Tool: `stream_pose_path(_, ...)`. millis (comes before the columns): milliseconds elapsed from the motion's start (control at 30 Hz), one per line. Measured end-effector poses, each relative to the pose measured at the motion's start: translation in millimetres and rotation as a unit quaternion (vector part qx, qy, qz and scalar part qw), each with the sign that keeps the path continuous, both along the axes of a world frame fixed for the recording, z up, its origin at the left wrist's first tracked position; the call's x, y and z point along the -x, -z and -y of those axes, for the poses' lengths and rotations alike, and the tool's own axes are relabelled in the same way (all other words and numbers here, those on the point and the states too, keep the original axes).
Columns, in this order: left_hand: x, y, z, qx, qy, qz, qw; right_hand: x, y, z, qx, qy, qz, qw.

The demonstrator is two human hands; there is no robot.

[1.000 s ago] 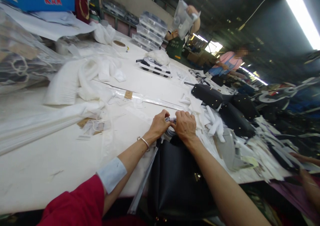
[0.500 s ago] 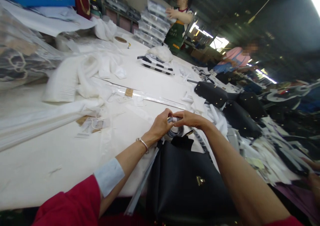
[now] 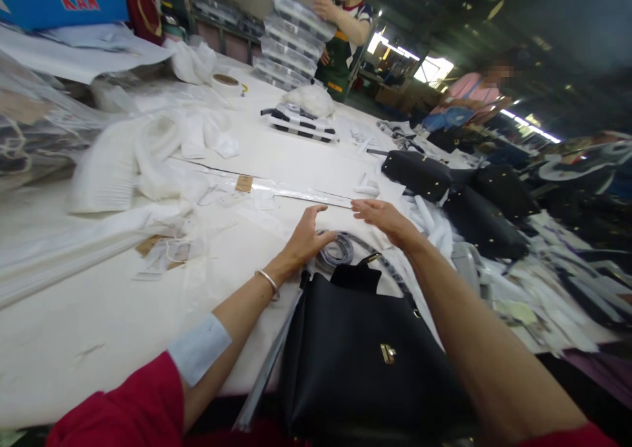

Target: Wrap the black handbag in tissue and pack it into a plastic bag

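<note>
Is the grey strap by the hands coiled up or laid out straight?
Coiled. The strap lies in loops on the table beyond the bag, between the open left hand and right hand.

Bright and even over the white worktop (image 3: 74, 328), nearly washed out at left. Only a soft shadow under the left hand (image 3: 303, 239). Dim and murky at upper right, pierced by a glaring opening (image 3: 424, 72). Bent strongly at the edges; smeared with blur along the right.
</note>
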State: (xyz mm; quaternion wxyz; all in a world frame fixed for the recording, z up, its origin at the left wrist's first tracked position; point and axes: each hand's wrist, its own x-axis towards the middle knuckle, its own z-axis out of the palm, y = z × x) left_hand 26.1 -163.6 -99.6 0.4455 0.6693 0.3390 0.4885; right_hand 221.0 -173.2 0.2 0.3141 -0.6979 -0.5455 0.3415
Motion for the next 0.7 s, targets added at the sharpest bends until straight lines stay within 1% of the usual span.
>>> stream_pose_path(33,1,0.8,-3,0.012,-0.007,0.014,1.000,-10,-6.9,4,-0.027,0.015,0.019,0.999)
stream_pose_path(100,4,1.2,-8,0.037,-0.039,0.050,0.997,-30,-23.0,20,-0.063,0.036,0.069,0.995)
stream_pose_path(167,7,-0.4,-11,0.051,-0.079,0.080,0.992,-50,-39.8,46,-0.066,0.038,0.139,0.987)
stream_pose_path(233,10,-3.4,-11,0.055,-0.109,0.087,0.989,-69,-52.9,85,-0.044,0.024,0.219,0.974)
stream_pose_path(300,13,-6.6,-9,0.051,-0.125,0.077,0.988,-85,-57.8,135,0.000,0.007,0.266,0.964)
stream_pose_path(367,14,-8.9,-6,0.038,-0.122,0.060,0.990,-96,-52.0,191,0.056,0.010,0.252,0.966)
stream_pose_path(433,15,-10.8,-3,0.010,-0.102,0.030,0.994,-100,-37.9,245,0.110,0.024,0.182,0.977)
stream_pose_path(500,15,-13.7,2,-0.035,-0.074,-0.017,0.996,-95,-21.2,290,0.115,0.045,0.113,0.986)
stream_pose_path(533,14,-16.3,6,-0.060,-0.058,-0.045,0.996,-89,-13.9,308,0.096,0.051,0.107,0.988)
stream_pose_path(600,12,-24.7,13,-0.098,-0.016,-0.109,0.989,-72,-3.4,331,0.031,0.042,0.156,0.986)
stream_pose_path(633,11,-30.8,17,-0.109,0.010,-0.143,0.984,-61,-0.1,337,-0.008,0.023,0.201,0.979)
stream_pose_path(700,11,-46.6,25,-0.122,0.054,-0.203,0.970,-37,5.4,338,-0.087,-0.045,0.297,0.950)
